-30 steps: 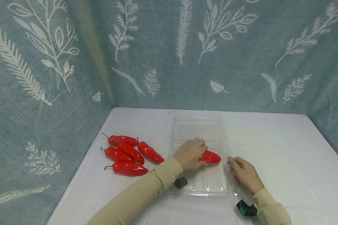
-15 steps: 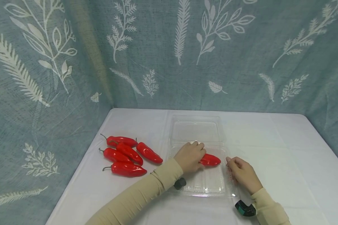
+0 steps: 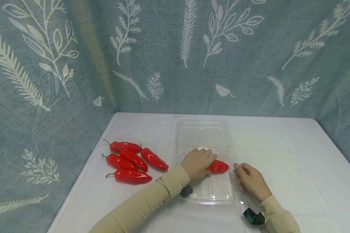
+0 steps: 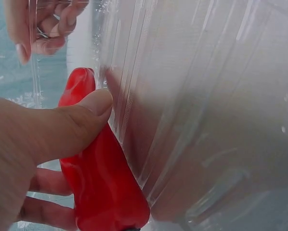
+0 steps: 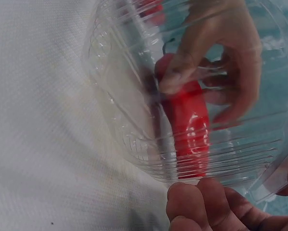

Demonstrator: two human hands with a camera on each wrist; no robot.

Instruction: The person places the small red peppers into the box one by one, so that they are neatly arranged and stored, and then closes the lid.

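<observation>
Altogether six peppers (image 3: 134,158), one in left grip (image 3: 197,164).

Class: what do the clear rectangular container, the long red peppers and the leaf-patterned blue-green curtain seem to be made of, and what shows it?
Container: probably thin, glossy plastic; it is see-through, with moulded ridges and glints.
Peppers: smooth and shiny, with bright highlights; real flesh or imitation plastic, the look leaves open.
Curtain: matt woven fabric, judging by its soft creases.
</observation>
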